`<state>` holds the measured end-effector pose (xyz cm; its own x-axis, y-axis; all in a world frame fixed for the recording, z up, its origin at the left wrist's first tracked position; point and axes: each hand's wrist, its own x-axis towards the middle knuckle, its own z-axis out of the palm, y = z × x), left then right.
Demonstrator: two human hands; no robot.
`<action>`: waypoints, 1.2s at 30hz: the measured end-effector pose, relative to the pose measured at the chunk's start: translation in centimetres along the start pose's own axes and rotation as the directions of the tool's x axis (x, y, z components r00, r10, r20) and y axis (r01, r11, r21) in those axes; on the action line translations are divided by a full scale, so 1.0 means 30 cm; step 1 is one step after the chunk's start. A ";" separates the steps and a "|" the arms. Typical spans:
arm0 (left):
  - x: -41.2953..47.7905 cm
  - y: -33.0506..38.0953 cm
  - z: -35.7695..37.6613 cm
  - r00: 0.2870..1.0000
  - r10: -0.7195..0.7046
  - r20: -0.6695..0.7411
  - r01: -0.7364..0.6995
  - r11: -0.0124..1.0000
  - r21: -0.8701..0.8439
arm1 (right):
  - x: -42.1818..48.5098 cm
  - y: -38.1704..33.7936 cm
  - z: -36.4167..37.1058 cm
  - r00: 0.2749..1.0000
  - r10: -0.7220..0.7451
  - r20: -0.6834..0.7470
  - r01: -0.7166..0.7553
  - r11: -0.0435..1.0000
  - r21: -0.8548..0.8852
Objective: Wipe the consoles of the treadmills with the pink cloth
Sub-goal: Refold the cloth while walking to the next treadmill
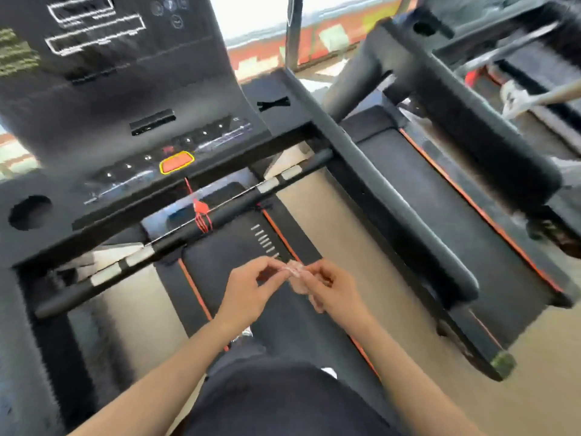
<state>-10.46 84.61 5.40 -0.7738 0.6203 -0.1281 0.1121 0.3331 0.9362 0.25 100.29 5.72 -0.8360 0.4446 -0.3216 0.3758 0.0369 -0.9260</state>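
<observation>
Pink cloth [297,276] is being pinched between the left hand [251,286] and the right hand [330,289], both curled closed on it, above the near end of the treadmill belt [226,272] and well short of the console [132,121]. Bunched so small, it is likely being left with little wiping face; the red safety cord [201,212] could be snagged during the reach.

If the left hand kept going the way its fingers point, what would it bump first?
Probably the pink cloth it already pinches, then the right hand just behind it, though depth is hard to judge.
</observation>
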 end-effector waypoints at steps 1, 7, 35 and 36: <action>-0.016 0.022 0.066 0.999 -0.016 0.039 0.016 1.000 -0.007 | -0.050 0.042 -0.062 0.999 0.020 -0.045 -0.019 0.999 0.026; -0.113 0.113 0.458 0.942 -0.119 0.314 0.131 0.991 -0.016 | -0.338 0.289 -0.392 0.939 0.053 -0.339 -0.060 0.998 -0.009; 0.195 0.526 1.734 0.779 -0.139 0.612 0.245 0.965 -0.092 | -0.584 0.680 -1.594 0.814 0.294 -0.502 -0.384 0.919 -0.085; 0.227 0.540 1.761 0.773 -0.141 0.619 0.246 0.966 -0.086 | -0.553 0.673 -1.647 0.809 0.289 -0.512 -0.398 0.910 -0.114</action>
<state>19.03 131.75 2.41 -0.2278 0.8717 -0.4339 -0.1354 0.4129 0.9006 41.48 137.87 2.13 -0.3628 0.8285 -0.4265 0.7204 -0.0409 -0.6923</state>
